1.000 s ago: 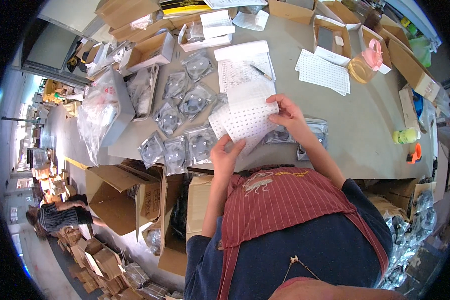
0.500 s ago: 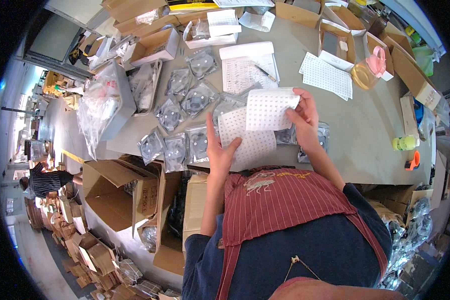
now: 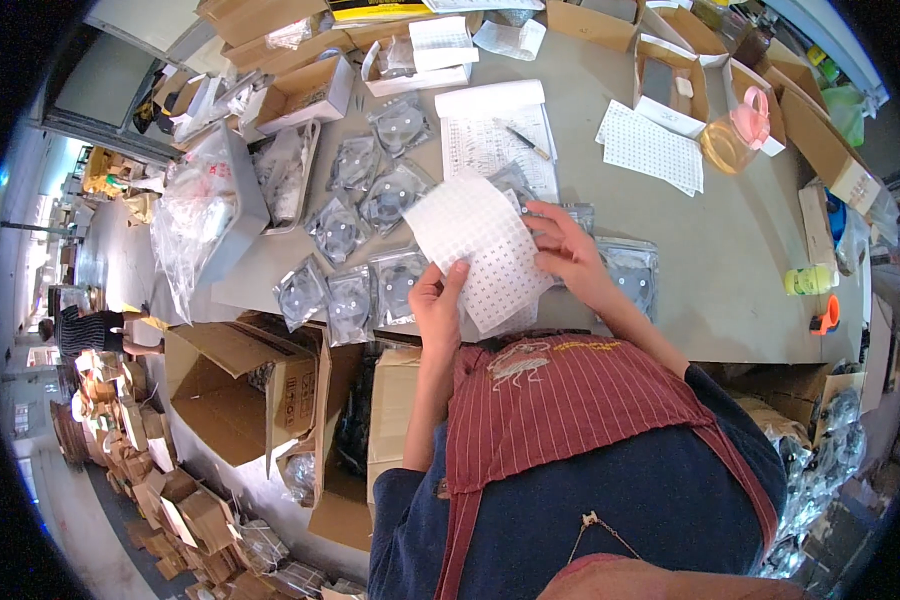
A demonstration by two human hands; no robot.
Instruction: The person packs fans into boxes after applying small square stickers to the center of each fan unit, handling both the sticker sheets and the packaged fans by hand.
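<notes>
My left hand (image 3: 438,302) pinches white sheets of small printed labels (image 3: 502,275) near their lower left edge, thumb on top. The upper part of the sheets bends over and looks paler, with faint rows. My right hand (image 3: 573,262) is at their right edge, its fingers spread and its thumb close to the paper; whether it touches is hard to make out. Under and around the sheets lie clear bags with dark round parts, such as one bag (image 3: 397,195) to the left and another bag (image 3: 630,278) to the right, partly behind my right forearm.
Beyond my hands lies a paper pad (image 3: 495,110) with a pen (image 3: 528,142). More label sheets (image 3: 655,150) lie at the right beside a pink-lidded bottle (image 3: 735,135). A grey bin (image 3: 242,190) stands left, and open cardboard boxes (image 3: 235,385) sit below the table edge.
The upper sheet, which my right hand held up by its edge, now lies bent over to the left. My right hand has come down with its fingers spread; my left fingers have closed in.
</notes>
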